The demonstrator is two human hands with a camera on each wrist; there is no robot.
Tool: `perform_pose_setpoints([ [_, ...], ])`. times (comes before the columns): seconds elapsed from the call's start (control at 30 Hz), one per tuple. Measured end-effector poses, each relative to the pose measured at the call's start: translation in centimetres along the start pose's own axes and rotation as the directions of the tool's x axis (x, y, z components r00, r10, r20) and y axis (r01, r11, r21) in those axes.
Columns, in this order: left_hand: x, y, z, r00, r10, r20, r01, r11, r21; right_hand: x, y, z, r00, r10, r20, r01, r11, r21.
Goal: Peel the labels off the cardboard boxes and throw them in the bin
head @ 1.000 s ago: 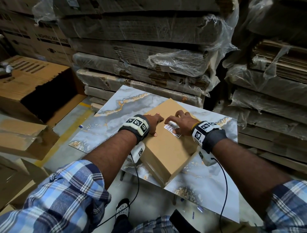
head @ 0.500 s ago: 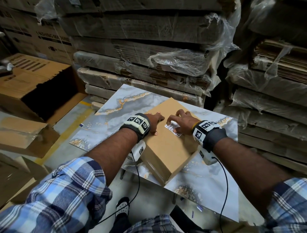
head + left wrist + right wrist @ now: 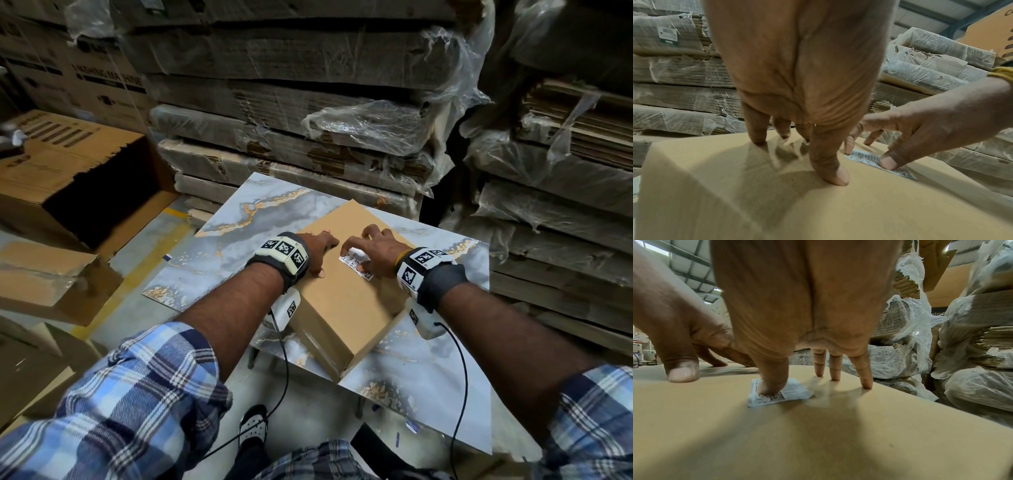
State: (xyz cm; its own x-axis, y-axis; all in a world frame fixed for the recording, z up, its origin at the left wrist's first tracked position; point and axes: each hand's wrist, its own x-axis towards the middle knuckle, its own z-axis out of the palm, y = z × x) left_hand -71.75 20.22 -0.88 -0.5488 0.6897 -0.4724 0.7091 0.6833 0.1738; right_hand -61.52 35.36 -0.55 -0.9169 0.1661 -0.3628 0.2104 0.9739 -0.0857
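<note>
A plain brown cardboard box (image 3: pixel 342 308) lies on a marble-patterned table (image 3: pixel 239 246). A small white printed label (image 3: pixel 349 259) is stuck flat on its top. My left hand (image 3: pixel 322 251) presses down on the box top with spread fingertips, just left of the label. My right hand (image 3: pixel 363 253) arches over the label. In the right wrist view its thumb (image 3: pixel 772 382) presses on the label (image 3: pixel 795 391), and three fingertips stand on the box (image 3: pixel 818 434) beyond it. The left wrist view shows the right index fingertip (image 3: pixel 847 151) at the label's (image 3: pixel 865 158) far corner.
A large open carton (image 3: pixel 68 178) lies on its side at the left, with flattened cardboard (image 3: pixel 51 281) on the floor before it. Plastic-wrapped stacks of flat cardboard rise behind the table (image 3: pixel 291 137) and at the right (image 3: pixel 555 192). My sandalled foot (image 3: pixel 253 425) is under the table's near edge.
Both hands stay on the box top. The right hand's fingers have shifted slightly over the label, which still lies flat.
</note>
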Motion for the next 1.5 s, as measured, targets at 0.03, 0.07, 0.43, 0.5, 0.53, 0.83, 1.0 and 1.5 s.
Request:
perform_pose_setpoints([
  [0.03,0.01,-0.04,0.03,1.000,0.001,-0.002,-0.001,1.000,-0.001,0.02,0.01,-0.03,1.000,0.001,-0.002,-0.001,1.000,0.001],
  [0.07,0.07,-0.09,0.06,1.000,0.000,-0.003,0.000,1.000,0.001,0.05,0.01,-0.02,1.000,0.001,-0.006,-0.001,1.000,0.003],
  [0.43,0.19,-0.21,0.14,1.000,0.023,0.004,-0.023,1.000,0.018,0.07,0.14,0.07,1.000,0.011,-0.002,-0.011,1.000,-0.003],
  [0.5,0.21,-0.22,0.15,1.000,0.029,0.004,-0.030,0.999,0.017,0.06,0.16,0.10,1.000,0.009,-0.009,-0.009,1.000,-0.005],
  [0.53,0.23,-0.25,0.17,1.000,0.030,0.004,-0.031,0.999,0.018,0.08,0.17,0.07,1.000,0.008,-0.010,-0.008,1.000,-0.001],
  [0.83,0.34,-0.22,0.18,0.999,0.034,0.004,-0.034,0.999,0.031,0.17,0.28,0.20,1.000,0.014,-0.017,-0.014,1.000,0.013],
  [1.0,0.45,-0.25,0.24,1.000,0.025,0.009,-0.025,0.999,0.037,0.11,0.34,0.26,1.000,0.015,-0.023,-0.015,1.000,0.022],
  [1.5,0.57,-0.30,0.41,1.000,0.027,0.002,-0.027,0.999,0.038,-0.15,0.33,0.18,1.000,0.018,-0.022,-0.018,0.999,0.040],
])
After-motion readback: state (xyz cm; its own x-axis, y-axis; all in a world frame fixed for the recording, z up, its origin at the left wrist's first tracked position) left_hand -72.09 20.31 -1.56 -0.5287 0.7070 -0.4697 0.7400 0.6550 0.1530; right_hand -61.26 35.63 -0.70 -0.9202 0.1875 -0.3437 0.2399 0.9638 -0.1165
